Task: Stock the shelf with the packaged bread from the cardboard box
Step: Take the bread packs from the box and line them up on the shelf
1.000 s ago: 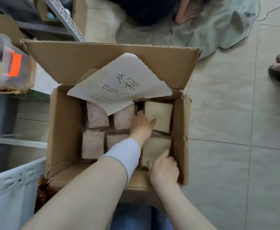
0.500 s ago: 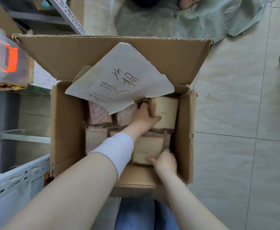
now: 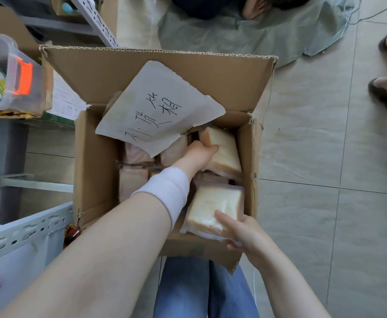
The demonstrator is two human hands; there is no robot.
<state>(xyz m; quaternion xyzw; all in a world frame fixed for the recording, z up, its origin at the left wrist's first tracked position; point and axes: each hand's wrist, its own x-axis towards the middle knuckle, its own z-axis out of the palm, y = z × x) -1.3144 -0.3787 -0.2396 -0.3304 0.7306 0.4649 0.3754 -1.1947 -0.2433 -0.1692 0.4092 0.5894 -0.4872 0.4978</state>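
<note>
Both hands are inside the open brown cardboard box (image 3: 91, 171). The left hand (image 3: 200, 154) is wrapped round the far plastic-wrapped pale bread pack (image 3: 227, 154), and the right hand (image 3: 245, 232) grips the near bread pack (image 3: 213, 207), which is tilted against the box's right wall.

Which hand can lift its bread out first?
Probably the right hand: its near bread pack is tilted over the front wall of the cardboard box. The left hand grips the far bread pack, deeper inside.

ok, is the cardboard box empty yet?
Not empty: left hand grips the far pack, right hand the near pack, more packs sit in the cardboard box.
</note>
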